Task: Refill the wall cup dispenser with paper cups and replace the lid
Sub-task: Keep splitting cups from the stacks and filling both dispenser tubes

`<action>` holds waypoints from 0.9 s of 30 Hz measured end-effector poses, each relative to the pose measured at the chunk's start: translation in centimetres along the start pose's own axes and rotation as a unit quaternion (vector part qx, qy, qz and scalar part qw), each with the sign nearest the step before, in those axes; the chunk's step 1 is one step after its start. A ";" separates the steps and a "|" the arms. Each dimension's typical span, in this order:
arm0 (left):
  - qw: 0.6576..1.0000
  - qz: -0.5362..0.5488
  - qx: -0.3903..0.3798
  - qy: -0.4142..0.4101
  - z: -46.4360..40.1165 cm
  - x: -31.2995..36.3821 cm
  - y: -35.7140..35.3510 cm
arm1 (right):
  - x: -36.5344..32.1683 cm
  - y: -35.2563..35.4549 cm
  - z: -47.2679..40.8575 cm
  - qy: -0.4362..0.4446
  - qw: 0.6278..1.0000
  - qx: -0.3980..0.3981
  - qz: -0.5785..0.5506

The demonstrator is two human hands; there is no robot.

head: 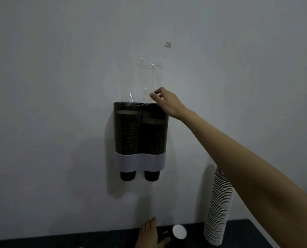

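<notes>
A wall-mounted cup dispenser (141, 138), its two dark see-through tubes both holding stacks of paper cups (127, 132), hangs on a pale wall (50, 77) with a white band across its lower part and one cup bottom poking out below each tube. Above the dispenser's open top, the right hand (164, 101) pinches a clear plastic sleeve (150, 81) that rises out of the right tube. Below the dispenser, the left hand (151, 235) rests with fingers spread on a dark counter (238, 228), just beside a single cup (179, 232). A tall, leaning stack of white-rimmed cups (218, 210) stands on the counter, down and right of the dispenser.
</notes>
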State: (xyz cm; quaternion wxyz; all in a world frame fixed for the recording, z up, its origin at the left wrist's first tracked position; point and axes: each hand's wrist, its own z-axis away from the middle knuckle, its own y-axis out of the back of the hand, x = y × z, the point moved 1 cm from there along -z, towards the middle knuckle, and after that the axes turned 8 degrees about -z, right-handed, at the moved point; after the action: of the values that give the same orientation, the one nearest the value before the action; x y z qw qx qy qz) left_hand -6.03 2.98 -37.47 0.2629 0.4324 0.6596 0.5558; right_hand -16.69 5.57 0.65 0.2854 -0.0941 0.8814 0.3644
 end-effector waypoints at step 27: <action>0.702 0.587 -0.158 0.370 -0.4 4.6 -9.3 | 26.5 -17.7 32.6 -0.428 0.873 0.026 -0.234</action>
State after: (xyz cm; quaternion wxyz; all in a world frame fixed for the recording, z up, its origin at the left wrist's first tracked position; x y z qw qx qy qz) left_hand -11.18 6.66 -45.66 -0.3175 0.4434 0.2189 0.8091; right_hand -17.66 16.75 -43.59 0.7139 -0.1250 0.6346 0.2684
